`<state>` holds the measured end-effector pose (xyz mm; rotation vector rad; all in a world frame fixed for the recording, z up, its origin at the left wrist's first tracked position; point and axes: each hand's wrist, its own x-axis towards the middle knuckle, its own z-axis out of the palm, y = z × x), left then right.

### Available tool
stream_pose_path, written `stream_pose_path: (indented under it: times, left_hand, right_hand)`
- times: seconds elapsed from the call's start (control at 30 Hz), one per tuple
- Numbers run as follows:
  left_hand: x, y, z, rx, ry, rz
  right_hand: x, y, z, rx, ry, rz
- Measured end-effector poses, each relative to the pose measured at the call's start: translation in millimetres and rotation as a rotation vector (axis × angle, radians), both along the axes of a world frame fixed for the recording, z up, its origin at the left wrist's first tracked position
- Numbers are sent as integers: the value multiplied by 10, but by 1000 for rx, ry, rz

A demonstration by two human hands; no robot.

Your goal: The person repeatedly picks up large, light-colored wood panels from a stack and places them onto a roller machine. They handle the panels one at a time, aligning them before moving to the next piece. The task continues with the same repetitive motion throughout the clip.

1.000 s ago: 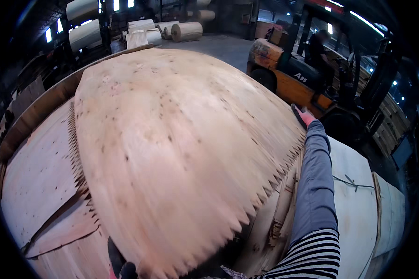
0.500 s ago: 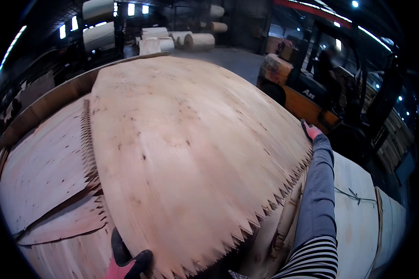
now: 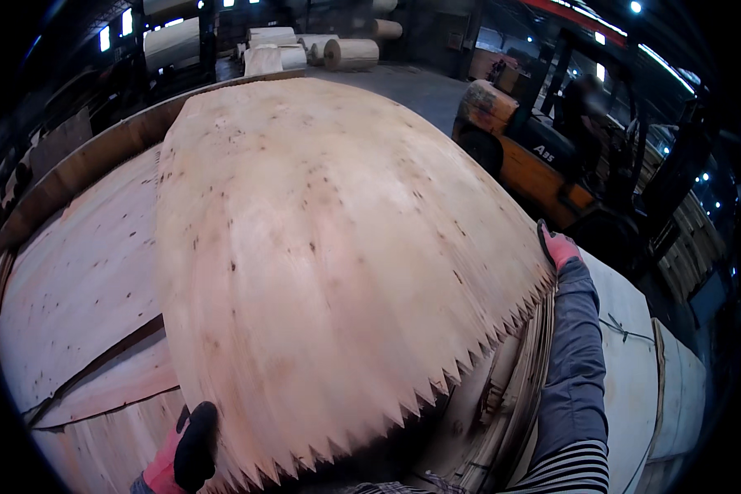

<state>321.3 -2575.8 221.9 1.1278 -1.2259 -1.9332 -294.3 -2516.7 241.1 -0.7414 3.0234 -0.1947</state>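
A large, thin wood veneer sheet [image 3: 329, 247], pale with dark knots and a saw-toothed near edge, spans the middle of the view. At its near left corner my left hand [image 3: 177, 454], in a pink glove with black fingers, is closed on the edge. My right arm reaches out along the right side, and my right hand [image 3: 559, 246], gloved alike, grips the right edge; some of its fingers are hidden. Under the sheet and to its left lie more veneer sheets [image 3: 82, 280], with dark gaps between overlapping pieces.
Below the raised toothed edge shows a stack of veneer [image 3: 502, 387]. Tied pale bundles [image 3: 622, 321] stand at the right. A wooden board edge [image 3: 115, 152] borders the far left. Beyond are an orange forklift [image 3: 519, 169] with a person on it and several pale rolls [image 3: 350, 54].
The sheet has shifted left and now covers the toothed edge of the sheet under it. My left hand has moved left with the corner; my right hand is slightly lower, still gripping.
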Motion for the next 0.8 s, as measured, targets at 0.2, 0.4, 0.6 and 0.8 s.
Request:
stream_pose_path:
  times: [0.2,0.4,0.6,0.8]
  left_hand:
    - [-95,31,171,-66,-64,91]
    - [235,-105,-349,-531,-130,-159]
    - [402,-199,-757,-211,246,-74]
    - [940,-151,96,65,352,-132]
  right_hand:
    - [-629,-41,-361,-158,-23,110]
    - [-854,-116,-374,-39,-99,81]
    - [-928,6,-428,-263,-225,36]
    - [11,725,-586,-686,-821,132]
